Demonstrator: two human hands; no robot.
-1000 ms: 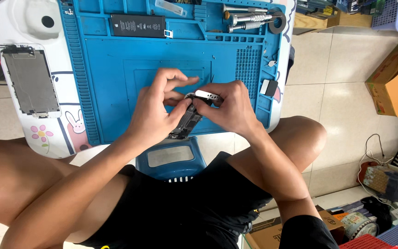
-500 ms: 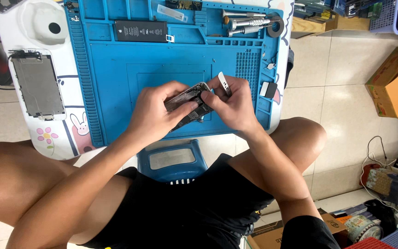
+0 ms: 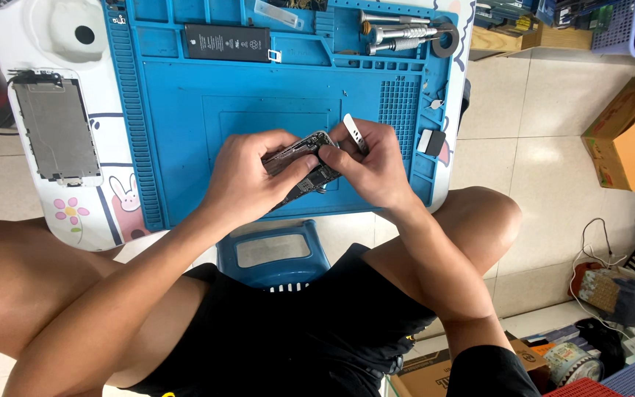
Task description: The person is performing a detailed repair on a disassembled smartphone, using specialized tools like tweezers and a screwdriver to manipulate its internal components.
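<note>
We hold the opened phone chassis [image 3: 304, 165] in both hands above the near edge of the blue work mat [image 3: 185, 147], tilted so that its exposed inner side faces up. Our left hand [image 3: 248, 180] wraps the lower-left end, fingers curled under and thumb pressed on top, clamping the frame. Our right hand [image 3: 372, 165] closes on the upper-right end, fingertips pinching the frame edge; a thin pale strip [image 3: 354, 131], apparently a pry tool or small part, stands up between its fingers. We judge the chassis to be light and stiff along its metal rim but fragile inside: the bared board and connectors would not tolerate pressure or bending. The rim and corners are therefore the sound places to take hold, with fingertips kept off the inner components. The smooth metal may slip, so a firm two-ended grip suits it. On the mat's far side lie a black battery [image 3: 227, 43], flat and well apart from our hands, and several metal screwdrivers [image 3: 398, 31] in the upper tray. A separate display panel [image 3: 56, 129] rests face down on the white table [image 3: 75, 213] to the left of the mat. A small dark component [image 3: 431, 141] sits at the mat's right edge, near our right hand.
</note>
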